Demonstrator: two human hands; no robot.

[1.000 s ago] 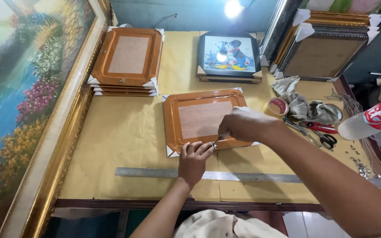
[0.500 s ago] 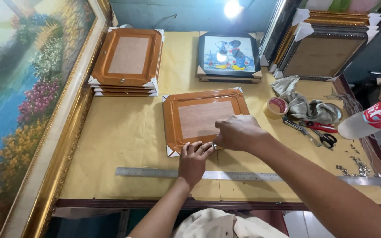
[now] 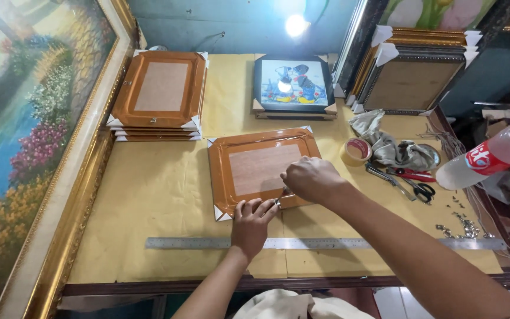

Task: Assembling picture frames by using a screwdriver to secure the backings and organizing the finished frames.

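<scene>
- My right hand (image 3: 311, 179) has slid back toward me over the last second, from the middle of the orange-brown picture frame (image 3: 261, 171) down to its near edge.
- It is now closed around a small tool; only a sliver of it shows below the knuckles, so I cannot name it.
- My left hand (image 3: 254, 221) has stayed put, pressed flat and open on the frame's near edge, gripping nothing.
- The frame lies face down in the middle of the desk (image 3: 149, 201), unmoved, just beyond the steel ruler (image 3: 326, 243).
- I judge the work is now concentrated at that near edge.
- The scissors (image 3: 411, 184) and tape roll (image 3: 357, 150) lie untouched to the right.
</scene>
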